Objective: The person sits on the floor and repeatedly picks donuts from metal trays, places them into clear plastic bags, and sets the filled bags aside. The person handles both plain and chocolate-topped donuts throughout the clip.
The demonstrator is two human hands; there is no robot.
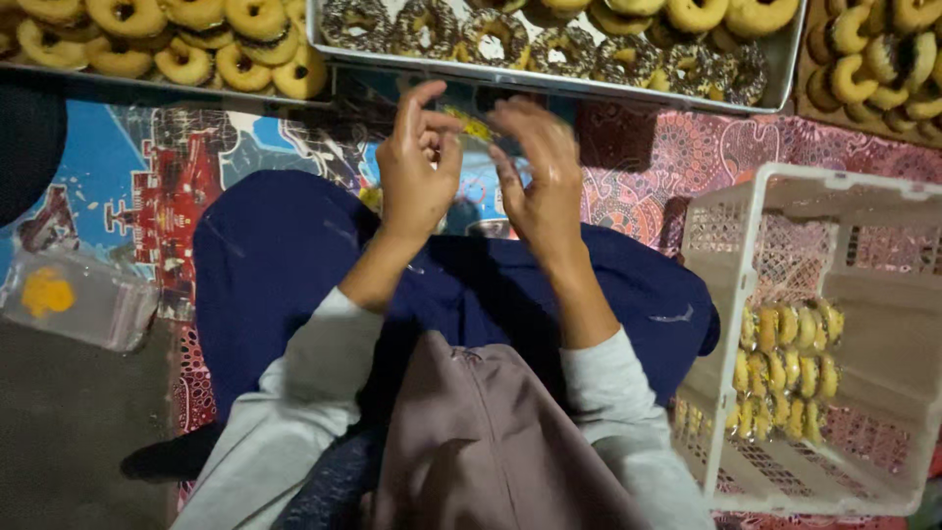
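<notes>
Clear, thin plastic film is what the two hands seem to be working between them, a small see-through wrapper (478, 157) held up above the lap, just short of the metal tray (785, 59) of chocolate-sprinkled doughnuts (491, 34). The left hand (417, 167) has thumb and forefinger pinched together near the wrapper's upper edge; the right hand (538, 172) is blurred, fingers curled inward, and whether its grip is closed on the film I cannot tell. Such a wrapper would likely be nearly weightless, limp and a little slippery, so it is best taken by its open rim with the fingertips of both hands, not by the middle, where it would only crumple. Its outline is too faint to fix an axis for certain; it appears to hang roughly upright between the hands, mouth toward the trays. Plain glazed doughnuts (186, 44) fill another tray at the upper left, and more sit at the far upper right. A white plastic crate (883, 196) lies beside the person's right knee, with rows of packed doughnuts (785, 368) inside it. On the other side, well apart from the hands, a clear plastic tub (78, 299) with something yellow in it rests on the patterned mat (147, 167). Dark blue trousers (285, 255) cover the crossed legs.
</notes>
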